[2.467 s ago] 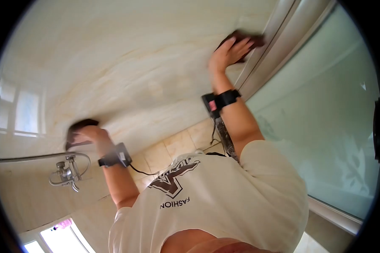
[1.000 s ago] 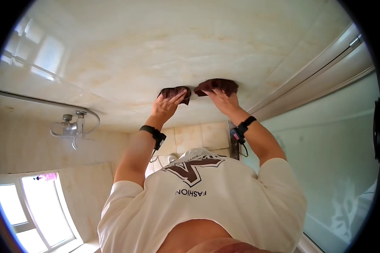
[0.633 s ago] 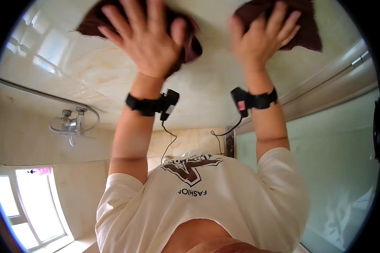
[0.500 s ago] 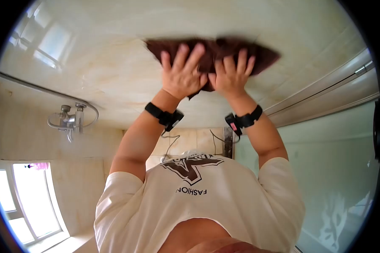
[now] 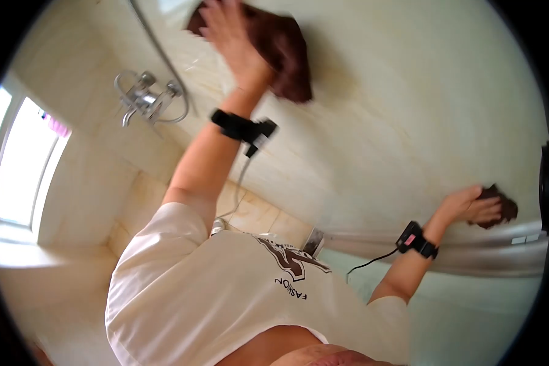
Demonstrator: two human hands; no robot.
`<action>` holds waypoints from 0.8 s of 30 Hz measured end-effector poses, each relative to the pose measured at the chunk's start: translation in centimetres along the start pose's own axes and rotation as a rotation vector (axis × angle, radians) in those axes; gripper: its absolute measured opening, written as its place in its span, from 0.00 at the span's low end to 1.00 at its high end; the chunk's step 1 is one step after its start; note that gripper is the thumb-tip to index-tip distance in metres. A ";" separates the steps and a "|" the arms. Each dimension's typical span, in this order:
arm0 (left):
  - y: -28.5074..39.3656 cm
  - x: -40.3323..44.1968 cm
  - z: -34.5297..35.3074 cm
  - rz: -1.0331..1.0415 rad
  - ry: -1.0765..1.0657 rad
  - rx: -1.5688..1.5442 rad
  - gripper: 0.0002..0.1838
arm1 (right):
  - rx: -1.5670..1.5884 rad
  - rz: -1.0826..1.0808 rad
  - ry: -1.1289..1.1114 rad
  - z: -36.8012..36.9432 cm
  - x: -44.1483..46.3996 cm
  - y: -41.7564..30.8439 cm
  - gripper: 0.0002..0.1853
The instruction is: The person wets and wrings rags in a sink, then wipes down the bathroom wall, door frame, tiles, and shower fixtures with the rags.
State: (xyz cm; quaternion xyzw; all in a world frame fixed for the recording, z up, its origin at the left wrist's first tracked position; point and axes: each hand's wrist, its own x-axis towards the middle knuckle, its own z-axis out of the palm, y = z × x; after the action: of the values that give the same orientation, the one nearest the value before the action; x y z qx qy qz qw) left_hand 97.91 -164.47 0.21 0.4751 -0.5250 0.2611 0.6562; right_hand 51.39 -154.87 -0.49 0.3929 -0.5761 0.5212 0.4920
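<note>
A large dark brown cloth (image 5: pixel 290 52) lies against the glossy cream tiled wall near the top of the view. On it, my left hand (image 5: pixel 235 49) is laid flat with its fingers stretched out and somewhat blurred. Far to the right, my right hand (image 5: pixel 474 206) is closed on a smaller bunched brown cloth (image 5: pixel 497 207) beside the silvery metal rail. Each wrist wears a black strap with a small box, the left strap (image 5: pixel 244 129) and the right strap (image 5: pixel 418 239), and a cable runs from each.
A chrome mixer tap (image 5: pixel 147 100) with a hose is mounted on the wall at the left. Farther left is a bright window (image 5: pixel 27 158). A metal rail (image 5: pixel 470 250) edges a pale glass panel (image 5: pixel 470 311) at the right.
My hands have moved apart, the left one up and leftward, the right one far right and down, each with brown cloth. The whole view has also tilted.
</note>
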 end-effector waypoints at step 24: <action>-14.7 -12.4 -2.9 -0.497 0.219 0.060 0.32 | 0.061 -0.423 -0.244 -1.8 -12.2 -1.4 0.40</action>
State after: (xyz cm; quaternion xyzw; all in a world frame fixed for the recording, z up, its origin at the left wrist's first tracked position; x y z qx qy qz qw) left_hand 107.72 -165.97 -16.51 0.5777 -0.3102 0.1571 0.7385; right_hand 55.51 -153.99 -12.15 0.5797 -0.5203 0.3723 0.5047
